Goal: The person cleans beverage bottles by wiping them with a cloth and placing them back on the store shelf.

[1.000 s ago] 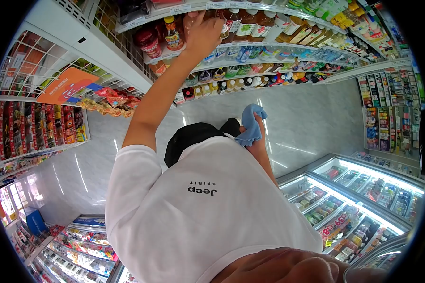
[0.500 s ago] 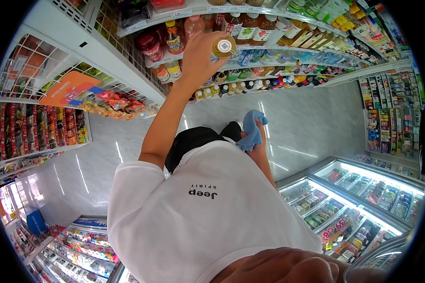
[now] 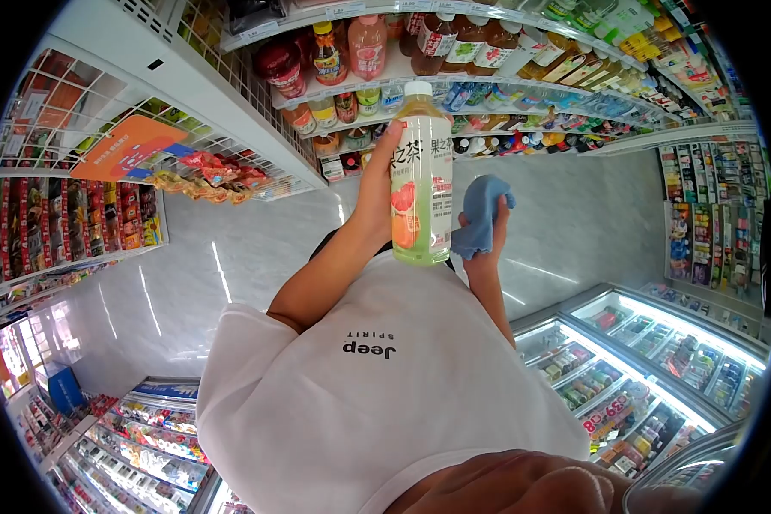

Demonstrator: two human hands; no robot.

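Item: fruit-tea bottle (image 3: pixel 421 184), white cap, pale green-yellow contents, held at the centre of the frame, clear of the drinks shelving (image 3: pixel 304 20) at the top. Cap toward the top of the frame, base toward the white shirt (image 3: pixel 385 385); printed label facing the camera.
Left hand (image 3: pixel 375 195): grasping the bottle's left side, thumb along the label; elbow bent, forearm (image 3: pixel 334 267) slanting up from lower left.
Right hand (image 3: pixel 499 230): gripping a bunched blue cloth (image 3: pixel 481 214), right of centre, near the bottle but apart from it; forearm raised.
Step in hand, as judged: holding the bottle out in front of the body.
Next move, as judged: calls for a firm left grip; any use of the cloth on the bottle needs the two brought together.
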